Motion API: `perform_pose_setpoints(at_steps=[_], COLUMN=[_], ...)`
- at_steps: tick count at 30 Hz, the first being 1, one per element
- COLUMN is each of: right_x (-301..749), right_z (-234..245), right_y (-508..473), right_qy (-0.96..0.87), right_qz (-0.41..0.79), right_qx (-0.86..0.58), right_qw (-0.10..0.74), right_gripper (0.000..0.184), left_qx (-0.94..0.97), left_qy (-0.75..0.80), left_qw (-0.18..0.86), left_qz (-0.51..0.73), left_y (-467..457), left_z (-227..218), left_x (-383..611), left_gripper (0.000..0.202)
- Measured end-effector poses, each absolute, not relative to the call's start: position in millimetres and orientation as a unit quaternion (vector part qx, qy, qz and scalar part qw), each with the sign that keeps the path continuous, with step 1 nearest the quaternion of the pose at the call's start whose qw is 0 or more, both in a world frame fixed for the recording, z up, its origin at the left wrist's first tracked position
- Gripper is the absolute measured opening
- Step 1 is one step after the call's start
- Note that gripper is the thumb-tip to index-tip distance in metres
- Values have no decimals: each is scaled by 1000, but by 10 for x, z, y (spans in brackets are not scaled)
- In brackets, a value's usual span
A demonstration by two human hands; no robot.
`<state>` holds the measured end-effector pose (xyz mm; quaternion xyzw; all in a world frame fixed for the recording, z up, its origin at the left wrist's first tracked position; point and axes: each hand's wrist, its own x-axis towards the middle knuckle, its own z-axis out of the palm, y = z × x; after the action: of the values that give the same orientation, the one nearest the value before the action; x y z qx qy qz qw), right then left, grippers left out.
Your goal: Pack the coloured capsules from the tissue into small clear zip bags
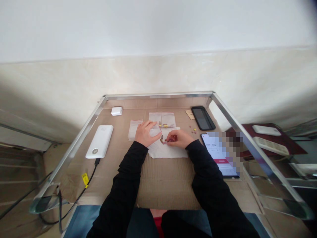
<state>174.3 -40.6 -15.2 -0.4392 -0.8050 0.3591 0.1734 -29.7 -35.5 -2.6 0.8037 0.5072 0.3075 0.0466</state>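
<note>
My left hand [146, 133] rests palm down over the left side of a white paper sheet [168, 152], thumb and fingers apart. Under and beside it lies a stack of small clear zip bags [135, 129]. On the sheet, between my hands, are a few dark capsules [162, 138]. Curled at the sheet's right side, my right hand [180, 138] has its fingertips closed around small reddish-brown pills [172, 138], partly hidden by the fingers. Just beyond the hands, two zip bags [168, 118] lie side by side with yellow and brown pills in them.
Loose pills [194, 129] lie right of the sheet. Farther right are a black phone-like device [203, 118] on a brown paper piece [190, 114] and a phone showing a timer [218, 155]. At left are a white power bank [100, 141] with cable and a charger [116, 111]. A metal frame [158, 96] borders the cardboard-covered table.
</note>
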Motion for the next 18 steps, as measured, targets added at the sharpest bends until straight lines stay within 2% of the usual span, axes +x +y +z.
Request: perform_pose_setpoints(at_steps=[18], right_x=[1664], right_z=[-58], right_y=[-457], right_qy=[-824], right_qz=[279], right_qx=[-473], right_qw=[139], right_gripper=[14], left_qx=[810], left_qy=[487], left_qw=[63], left_qz=[320], left_y=[-343], left_z=[-65], left_x=[-285], left_gripper=[45])
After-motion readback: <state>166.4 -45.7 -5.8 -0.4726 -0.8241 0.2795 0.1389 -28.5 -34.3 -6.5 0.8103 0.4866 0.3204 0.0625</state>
